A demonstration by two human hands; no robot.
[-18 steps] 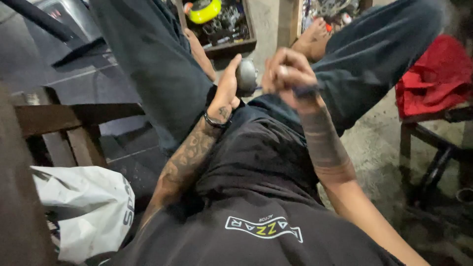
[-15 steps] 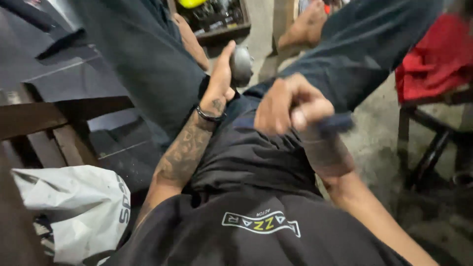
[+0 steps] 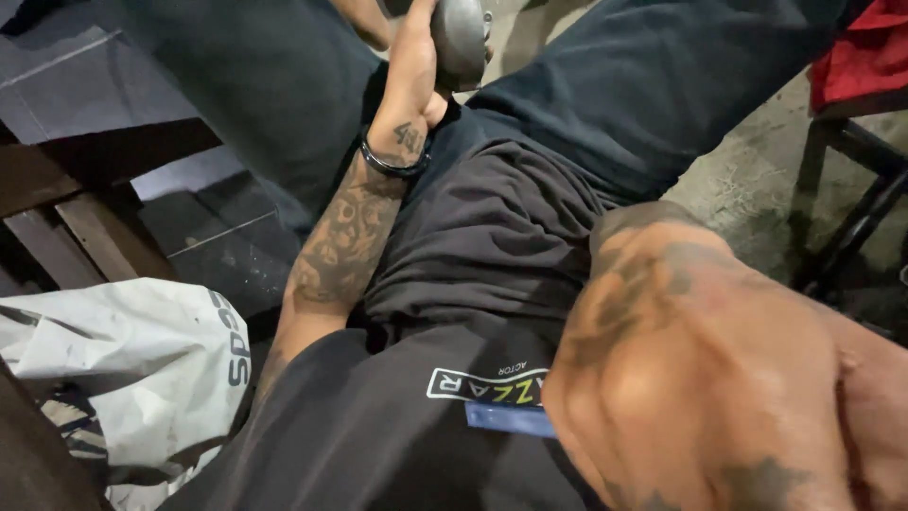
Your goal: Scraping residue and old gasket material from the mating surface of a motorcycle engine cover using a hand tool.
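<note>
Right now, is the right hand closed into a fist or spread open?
Closed. The right hand shows bunched knuckles close to the camera, with a blue object sticking out of its grip; what that object is cannot be told.

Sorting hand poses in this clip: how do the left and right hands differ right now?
The left hand is stretched far out, wrapped on a round grey metal object; the right hand is a close, blurred fist gripping a blue tool. The left wrist wears a black band; the right shows none. Both are tattooed.
</note>
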